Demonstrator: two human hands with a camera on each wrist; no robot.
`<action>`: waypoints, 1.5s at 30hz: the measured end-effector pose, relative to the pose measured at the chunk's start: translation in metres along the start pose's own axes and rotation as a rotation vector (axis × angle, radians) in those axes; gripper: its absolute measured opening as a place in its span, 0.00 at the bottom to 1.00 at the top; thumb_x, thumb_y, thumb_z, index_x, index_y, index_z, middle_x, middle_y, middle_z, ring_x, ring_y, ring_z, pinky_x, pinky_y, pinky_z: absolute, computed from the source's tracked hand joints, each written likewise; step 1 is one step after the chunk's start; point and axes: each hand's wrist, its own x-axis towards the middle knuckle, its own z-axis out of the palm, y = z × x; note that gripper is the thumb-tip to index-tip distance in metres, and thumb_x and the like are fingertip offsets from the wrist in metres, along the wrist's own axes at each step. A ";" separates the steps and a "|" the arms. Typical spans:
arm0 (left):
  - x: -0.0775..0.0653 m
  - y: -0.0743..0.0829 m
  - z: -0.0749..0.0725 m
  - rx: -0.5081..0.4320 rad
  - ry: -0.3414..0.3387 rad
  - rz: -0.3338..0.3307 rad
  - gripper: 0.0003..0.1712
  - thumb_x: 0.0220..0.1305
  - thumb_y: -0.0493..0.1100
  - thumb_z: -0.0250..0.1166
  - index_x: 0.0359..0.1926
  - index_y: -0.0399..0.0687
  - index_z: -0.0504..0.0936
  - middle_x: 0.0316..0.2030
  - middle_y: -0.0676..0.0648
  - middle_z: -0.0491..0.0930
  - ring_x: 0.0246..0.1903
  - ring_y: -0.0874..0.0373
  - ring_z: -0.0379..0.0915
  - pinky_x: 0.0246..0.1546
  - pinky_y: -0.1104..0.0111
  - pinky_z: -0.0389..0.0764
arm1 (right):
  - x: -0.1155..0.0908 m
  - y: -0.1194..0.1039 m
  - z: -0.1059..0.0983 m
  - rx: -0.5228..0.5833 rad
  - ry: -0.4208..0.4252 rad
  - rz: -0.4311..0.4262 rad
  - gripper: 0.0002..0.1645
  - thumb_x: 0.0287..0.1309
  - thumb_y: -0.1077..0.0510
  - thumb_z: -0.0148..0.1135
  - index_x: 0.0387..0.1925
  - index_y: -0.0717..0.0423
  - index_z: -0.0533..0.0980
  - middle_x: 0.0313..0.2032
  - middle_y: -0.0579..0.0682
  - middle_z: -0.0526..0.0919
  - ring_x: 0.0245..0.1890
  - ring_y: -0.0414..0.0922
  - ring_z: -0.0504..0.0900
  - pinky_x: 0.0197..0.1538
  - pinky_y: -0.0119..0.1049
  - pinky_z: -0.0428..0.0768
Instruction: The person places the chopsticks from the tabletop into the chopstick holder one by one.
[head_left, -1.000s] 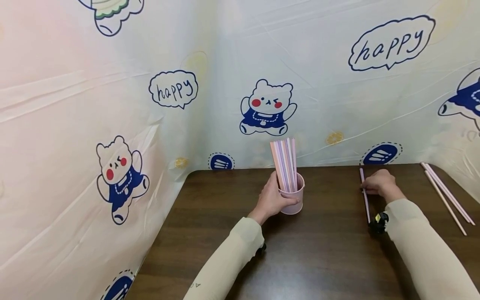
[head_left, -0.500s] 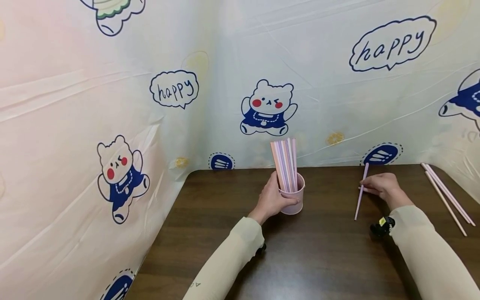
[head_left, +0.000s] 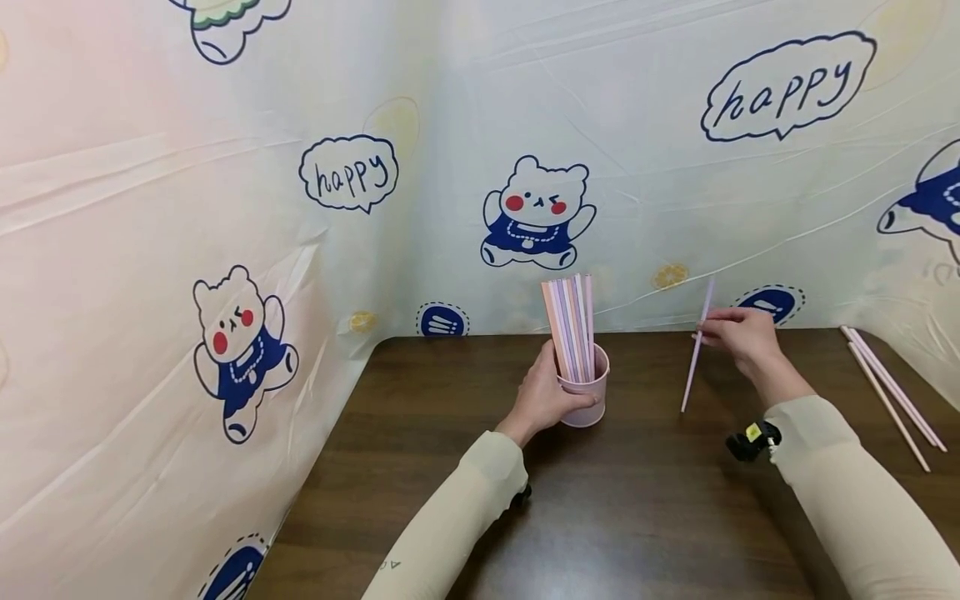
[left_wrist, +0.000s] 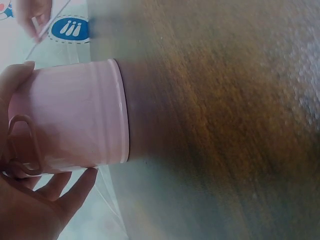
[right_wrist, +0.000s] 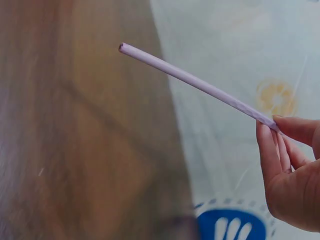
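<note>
My left hand (head_left: pixel 542 398) grips a small pink bucket (left_wrist: pixel 70 117) by its side, thumb and fingers curled round it; the bucket stands upright on the wooden table. Out of its top rises a bundle of pastel paper straws (head_left: pixel 572 329), orange, purple and white. To the right, my right hand (head_left: pixel 746 337) pinches a single lilac straw (right_wrist: pixel 195 82) between thumb and fingertips. This straw slants, its hollow lower end off the table, with its shadow falling on the wood in the right wrist view.
Three loose pinkish straws (head_left: pixel 892 392) lie on the table (head_left: pixel 600 517) near its right edge, beyond my right arm. A printed cloth (head_left: pixel 450 167) with cartoon bears hangs close along the table's back and left sides.
My right hand has lifted the lilac straw from the table, tilting it and carrying it up and to the left. The left hand and the bucket have stayed in place.
</note>
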 end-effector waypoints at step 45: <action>0.001 -0.003 -0.001 0.008 -0.002 0.017 0.62 0.43 0.53 0.85 0.75 0.59 0.57 0.60 0.55 0.73 0.54 0.62 0.75 0.57 0.58 0.78 | -0.032 -0.091 0.131 -0.085 -0.060 -0.487 0.11 0.61 0.71 0.67 0.44 0.74 0.79 0.34 0.60 0.83 0.32 0.41 0.85 0.39 0.29 0.85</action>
